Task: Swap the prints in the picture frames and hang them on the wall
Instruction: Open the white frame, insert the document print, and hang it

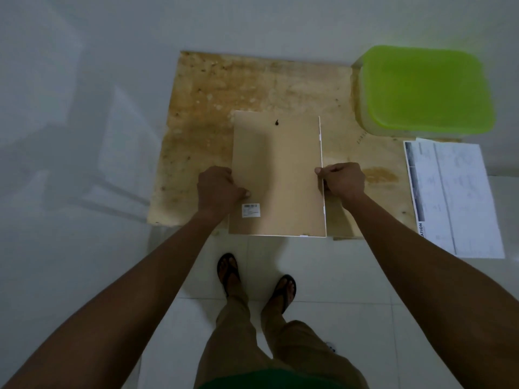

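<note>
We hold the picture frame [278,175] with its back up, brown backing board towards us and only a thin white rim showing on its right and near edges. It sits between our hands over the near edge of the worn wooden surface [224,88], its lower end jutting out over the tiled floor [337,276]. We cannot tell whether it rests on the wood or is lifted just clear. The left hand [217,189] grips the left edge, fingers curled under and thumb pressed on the board above the barcode sticker [250,209]. The right hand [341,181] pinches the right rim, thumb on top and fingers tucked below. The small dark hanging hole [277,123] lies at the far end.

Printed sheets [455,197] lie to the right, and beyond them stands a green-lidded container [427,88].

The main risk, as we judge it, is the overhang: if either side grip loosens, the frame could tip towards the floor. If the backing is not fastened, turning the frame over could spill the board and print.
</note>
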Demonstrator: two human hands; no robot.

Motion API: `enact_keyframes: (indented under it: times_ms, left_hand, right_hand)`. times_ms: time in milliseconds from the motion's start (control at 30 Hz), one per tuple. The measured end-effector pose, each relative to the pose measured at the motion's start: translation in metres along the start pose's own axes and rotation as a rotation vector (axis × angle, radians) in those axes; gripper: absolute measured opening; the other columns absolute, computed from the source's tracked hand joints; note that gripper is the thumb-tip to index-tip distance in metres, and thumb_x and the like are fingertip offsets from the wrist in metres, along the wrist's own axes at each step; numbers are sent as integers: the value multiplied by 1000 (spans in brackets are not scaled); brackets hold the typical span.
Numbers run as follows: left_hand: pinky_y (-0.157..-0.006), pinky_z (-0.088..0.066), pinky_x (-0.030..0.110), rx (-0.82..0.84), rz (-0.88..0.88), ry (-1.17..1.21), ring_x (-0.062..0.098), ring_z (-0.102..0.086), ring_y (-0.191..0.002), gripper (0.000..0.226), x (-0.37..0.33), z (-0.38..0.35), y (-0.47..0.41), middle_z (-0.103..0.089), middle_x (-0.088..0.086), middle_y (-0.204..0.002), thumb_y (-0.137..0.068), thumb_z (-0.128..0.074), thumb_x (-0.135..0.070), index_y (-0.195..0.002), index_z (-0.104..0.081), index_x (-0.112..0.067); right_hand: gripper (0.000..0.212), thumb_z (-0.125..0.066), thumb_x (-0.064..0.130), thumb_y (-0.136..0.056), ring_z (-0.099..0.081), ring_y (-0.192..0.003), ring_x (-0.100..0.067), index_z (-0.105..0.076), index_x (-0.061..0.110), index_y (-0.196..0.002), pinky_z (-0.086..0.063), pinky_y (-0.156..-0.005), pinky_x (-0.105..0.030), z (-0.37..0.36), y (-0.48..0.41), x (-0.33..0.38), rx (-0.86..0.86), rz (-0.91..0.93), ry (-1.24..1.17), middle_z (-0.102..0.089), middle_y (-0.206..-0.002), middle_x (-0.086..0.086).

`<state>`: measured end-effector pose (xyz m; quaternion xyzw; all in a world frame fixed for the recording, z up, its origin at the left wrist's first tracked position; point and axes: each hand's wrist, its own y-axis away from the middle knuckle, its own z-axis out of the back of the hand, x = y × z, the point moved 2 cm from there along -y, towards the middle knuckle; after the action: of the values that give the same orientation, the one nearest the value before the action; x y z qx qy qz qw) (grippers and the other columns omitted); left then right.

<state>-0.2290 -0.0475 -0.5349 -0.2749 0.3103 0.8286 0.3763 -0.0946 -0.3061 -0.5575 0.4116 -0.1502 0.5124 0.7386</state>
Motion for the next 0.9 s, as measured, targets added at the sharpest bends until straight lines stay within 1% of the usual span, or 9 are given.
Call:
enact_keyframes:
  times_ms: [67,133,300,433,633,700,767,833,900]
  left_hand:
    - [-64,-35,-3,35,-3,57,8,-62,-88,34,9,4,2,-72,5,-98,-53,-94,-14,-78,-77,1]
    - [-65,-40,-3,67,20,137,7,-62,-86,52,19,9,4,-69,7,-114,-54,-95,-11,-101,-76,1]
    - [-69,-48,3,45,84,273,8,-67,-87,54,24,11,12,-73,8,-110,-66,-89,-7,-116,-72,-5]
    - [-89,-57,29,66,120,332,14,-71,-94,50,26,13,23,-74,9,-109,-65,-88,-6,-112,-73,-6]
    - [-68,-53,17,24,58,246,-10,-61,-66,29,23,9,38,-71,-10,-78,-71,-79,-8,-97,-79,-19]
    - [-74,-53,25,5,97,221,2,-62,-71,21,23,8,36,-67,-8,-71,-71,-79,-13,-92,-78,-10]
    - [-70,-48,24,-11,126,223,7,-57,-70,26,22,5,33,-61,-9,-64,-67,-80,-24,-86,-77,-6]
    - [-68,-44,23,1,126,216,6,-57,-70,33,23,3,30,-64,-6,-70,-64,-80,-33,-86,-78,-9]
    - [-74,-44,18,17,148,230,5,-62,-85,38,23,4,29,-72,-4,-91,-70,-84,-27,-104,-78,-12]
  right_hand:
    - [36,-84,56,-55,-73,-84,-23,-76,24,-70,-60,-84,-44,-1,2,0,10,5,2,-75,-79,4]
    - [30,-89,49,-60,-73,-86,-21,-73,25,-70,-59,-86,-42,-2,10,4,19,23,29,-75,-82,3]
    - [25,-91,41,-66,-72,-88,-20,-78,25,-81,-58,-89,-42,-3,26,9,32,83,88,-76,-88,0]
    - [35,-91,43,-62,-71,-90,-19,-78,21,-88,-58,-89,-43,-5,31,12,53,104,139,-77,-89,-1]
    - [116,-94,58,-49,-62,-109,-23,-40,17,-144,-52,-89,-36,-14,49,11,167,281,251,-64,-120,-4]
    - [142,-95,56,-49,-47,-131,-31,-13,19,-159,-42,-106,-41,-21,57,11,221,315,369,-48,-142,-17]
    - [158,-88,72,-41,-11,-152,-36,6,29,-160,-18,-120,-51,-32,65,8,277,343,550,-14,-164,-19]
    - [163,-79,83,-29,14,-153,-36,11,38,-157,-3,-120,-53,-41,70,-1,316,389,621,11,-166,-16]
    - [159,-83,79,-31,16,-151,-41,6,41,-156,-1,-119,-52,-46,75,-8,331,394,616,19,-163,-21]
